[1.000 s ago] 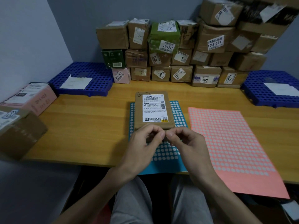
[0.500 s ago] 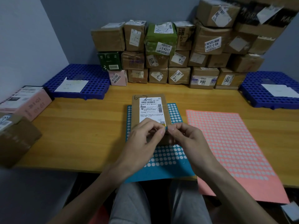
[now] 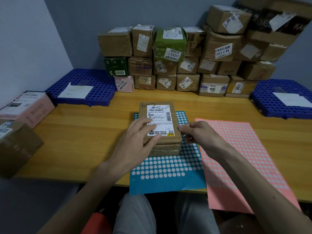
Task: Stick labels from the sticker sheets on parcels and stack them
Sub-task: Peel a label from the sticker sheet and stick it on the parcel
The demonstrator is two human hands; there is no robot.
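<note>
A brown parcel (image 3: 158,112) with a white shipping label lies on the blue sticker sheet (image 3: 168,166) at the table's middle. My left hand (image 3: 140,137) rests flat on the parcel's top with straight fingers. My right hand (image 3: 195,134) hovers at the parcel's right edge and pinches a small blue round sticker (image 3: 178,128) between thumb and forefinger. A pink sticker sheet (image 3: 239,149) lies to the right, overhanging the table's front edge.
A wall of stacked parcels (image 3: 185,61) fills the back of the table. Blue perforated pallets sit at the left (image 3: 84,86) and right (image 3: 280,102), each with a white paper. A pink box (image 3: 27,107) and a brown box (image 3: 15,146) stand at the left edge.
My hands, which were together at the parcel's near edge, have parted. The left hand now lies flat on the parcel, and the right has moved to its right side with the sticker.
</note>
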